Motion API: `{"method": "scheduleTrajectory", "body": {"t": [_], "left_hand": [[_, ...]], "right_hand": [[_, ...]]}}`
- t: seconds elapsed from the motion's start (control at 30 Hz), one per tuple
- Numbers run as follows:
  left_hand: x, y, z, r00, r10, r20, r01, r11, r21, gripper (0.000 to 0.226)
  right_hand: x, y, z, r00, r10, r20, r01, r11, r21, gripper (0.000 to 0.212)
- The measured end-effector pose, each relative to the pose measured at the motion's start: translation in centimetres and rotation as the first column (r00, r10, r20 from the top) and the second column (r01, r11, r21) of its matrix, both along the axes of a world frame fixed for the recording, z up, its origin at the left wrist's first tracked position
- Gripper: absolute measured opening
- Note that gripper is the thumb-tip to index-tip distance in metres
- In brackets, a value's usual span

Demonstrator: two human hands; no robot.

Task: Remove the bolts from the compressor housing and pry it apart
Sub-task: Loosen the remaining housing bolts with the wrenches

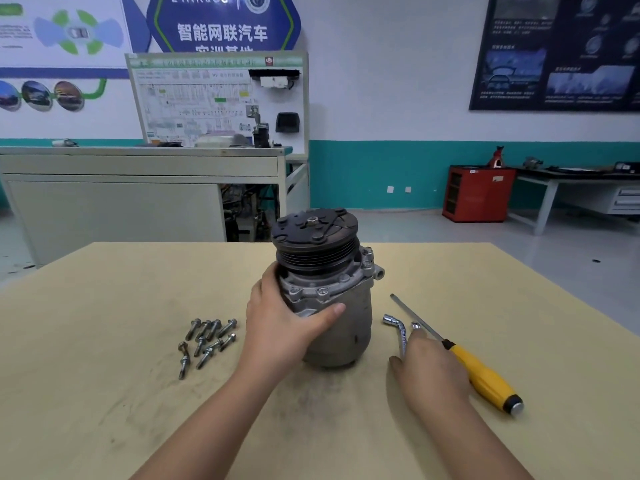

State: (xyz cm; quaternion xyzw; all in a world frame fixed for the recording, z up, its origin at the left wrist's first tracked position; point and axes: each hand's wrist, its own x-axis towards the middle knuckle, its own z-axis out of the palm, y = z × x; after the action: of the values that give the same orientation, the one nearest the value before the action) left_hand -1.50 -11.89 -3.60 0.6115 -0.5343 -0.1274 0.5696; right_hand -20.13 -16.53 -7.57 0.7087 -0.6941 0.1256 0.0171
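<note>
Our L hand [277,327] clamps the compressor [332,306], upright mid-table [104,341], thumb and fingers curled round its housing. R hand [427,370] covers the wrench [401,337], fingers prob. touching it; grip unclear. Bolts [207,344] lie loose just left.

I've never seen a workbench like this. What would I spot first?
The big grey compressor stands upright in the middle of the table, black pulley on top, with the left hand gripping its side. A cluster of loose bolts lies to its left. To its right lies a yellow-handled screwdriver, and the right hand rests on a bent silver wrench beside it.
</note>
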Motion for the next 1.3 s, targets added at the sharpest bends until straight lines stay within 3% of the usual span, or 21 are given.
{"method": "scheduleTrajectory", "body": {"t": [0.23, 0.47, 0.6, 0.73, 0.83, 1.03, 1.1, 1.23, 1.3], "left_hand": [[3.0, -0.6, -0.2, 0.966, -0.208, -0.151, 0.208, 0.978, -0.016, 0.086], [6.5, -2.0, 0.0, 0.844, -0.471, -0.256, 0.487, 0.873, -0.001, 0.093], [7.3, -2.5, -0.2, 0.800, -0.521, -0.298, 0.545, 0.839, -0.004, 0.116], [6.7, -2.4, -1.0, 0.768, -0.499, -0.402, 0.526, 0.849, -0.048, 0.118], [6.1, -2.4, -1.7, 0.788, -0.449, -0.420, 0.465, 0.882, -0.071, 0.116], [4.7, -2.0, -2.6, 0.846, -0.323, -0.423, 0.290, 0.946, -0.144, 0.069], [4.1, -1.6, -2.5, 0.891, -0.263, -0.369, 0.216, 0.962, -0.165, 0.064], [2.8, -1.2, -2.3, 0.953, -0.161, -0.257, 0.122, 0.979, -0.161, 0.088], [2.6, -1.1, -2.2, 0.968, -0.111, -0.225, 0.075, 0.984, -0.161, 0.085]], "right_hand": [[0.4, 0.3, 0.8, 1.000, 0.005, -0.021, -0.003, 0.996, 0.091, 0.011], [0.3, 0.7, 1.0, 0.998, -0.036, 0.048, 0.032, 0.997, 0.076, 0.031], [-0.2, 0.8, 1.1, 0.981, -0.049, 0.189, 0.040, 0.998, 0.051, 0.030], [-0.6, 0.9, 1.2, 0.837, -0.041, 0.545, 0.029, 0.999, 0.029, 0.027], [-0.9, 0.9, 1.8, 0.694, -0.017, 0.719, -0.001, 1.000, 0.025, 0.024], [-0.8, 1.8, 3.3, 0.355, 0.066, 0.932, -0.164, 0.986, -0.007, 0.008], [-0.9, 2.4, 4.3, 0.323, 0.128, 0.938, -0.198, 0.978, -0.066, 0.008], [-1.1, 4.1, 6.9, 0.313, 0.221, 0.924, -0.249, 0.958, -0.145, 0.009], [-0.9, 5.0, 8.2, 0.325, 0.252, 0.912, -0.275, 0.947, -0.164, 0.010]]}}
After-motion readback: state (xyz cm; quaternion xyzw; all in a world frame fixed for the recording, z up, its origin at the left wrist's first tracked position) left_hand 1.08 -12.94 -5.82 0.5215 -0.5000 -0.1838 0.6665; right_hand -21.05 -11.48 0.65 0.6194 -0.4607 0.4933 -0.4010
